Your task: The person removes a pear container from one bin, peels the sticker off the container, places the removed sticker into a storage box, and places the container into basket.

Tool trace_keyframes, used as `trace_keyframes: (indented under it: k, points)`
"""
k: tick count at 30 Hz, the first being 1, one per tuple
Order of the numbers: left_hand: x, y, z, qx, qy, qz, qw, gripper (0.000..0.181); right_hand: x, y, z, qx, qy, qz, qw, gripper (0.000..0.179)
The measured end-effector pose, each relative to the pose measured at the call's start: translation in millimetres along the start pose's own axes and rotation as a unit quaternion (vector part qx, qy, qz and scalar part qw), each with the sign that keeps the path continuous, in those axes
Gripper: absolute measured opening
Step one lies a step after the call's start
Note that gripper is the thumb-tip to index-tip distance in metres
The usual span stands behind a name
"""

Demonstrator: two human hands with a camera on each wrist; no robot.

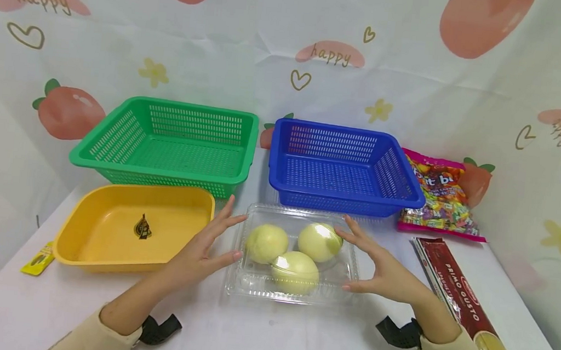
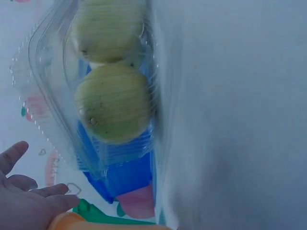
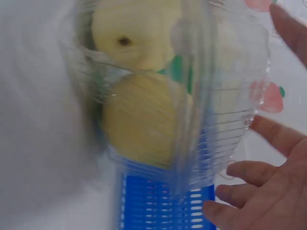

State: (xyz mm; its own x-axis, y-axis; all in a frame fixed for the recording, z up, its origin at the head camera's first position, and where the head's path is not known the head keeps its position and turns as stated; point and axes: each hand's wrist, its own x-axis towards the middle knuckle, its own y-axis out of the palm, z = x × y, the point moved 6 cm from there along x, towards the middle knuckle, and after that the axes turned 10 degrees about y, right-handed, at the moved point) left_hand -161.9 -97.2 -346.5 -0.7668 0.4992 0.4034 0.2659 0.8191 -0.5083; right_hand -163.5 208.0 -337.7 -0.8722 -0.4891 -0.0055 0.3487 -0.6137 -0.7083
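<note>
A clear plastic clamshell box (image 1: 348,263), lid down, lies on the table in the head view. Inside are three round, pale yellow-green fruits, one at the left (image 1: 266,243), one at the back right (image 1: 320,243) and one in front (image 1: 295,273). My left hand (image 1: 197,256) is at the box's left side with fingers spread. On the opposite side, my right hand (image 1: 384,268) also has its fingers spread, the tips by the box's edge. Whether the fingertips touch the plastic, I cannot tell. Both wrist views show the box and fruits beyond the extended fingers.
Behind the box stands a blue basket (image 1: 342,202), with a green basket (image 1: 161,176) to its left. A yellow tub (image 1: 107,238) sits by my left hand, beside a small yellow packet (image 1: 39,259). At right lie a candy bag (image 1: 442,198) and a spaghetti pack (image 1: 468,305).
</note>
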Motion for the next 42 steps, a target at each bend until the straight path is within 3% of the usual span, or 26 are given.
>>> trace_keyframes:
  k: [6,15,21,30,36,42]
  points:
    - [-2.6,13.0,0.5,-0.028,-0.013,0.038,0.9988,0.07,-7.3,10.0,-11.5,0.032,-0.004,-0.013,0.9994,0.099]
    - [-5.5,24.0,5.0,-0.031,-0.033,0.063,0.997,0.079,-12.9,25.0,-29.4,0.077,0.003,-0.009,0.997,0.113]
    - [-8.9,29.0,7.9,-0.008,-0.052,0.075,0.9958,0.088,-11.7,32.6,-28.3,0.111,-0.015,-0.009,0.9937,0.108]
    - [-10.0,36.6,9.7,-0.049,-0.066,0.065,0.9945,0.097,-10.3,37.1,-26.6,0.118,-0.025,-0.023,0.9924,0.105]
    - [-10.8,38.0,9.8,-0.066,-0.099,0.082,0.9894,0.095,-10.6,37.8,-25.9,0.135,-0.026,-0.028,0.9901,0.101]
    - [-10.2,37.7,6.4,-0.065,-0.107,0.087,0.9883,0.093,-11.0,38.2,-23.9,0.154,-0.014,-0.025,0.9877,0.093]
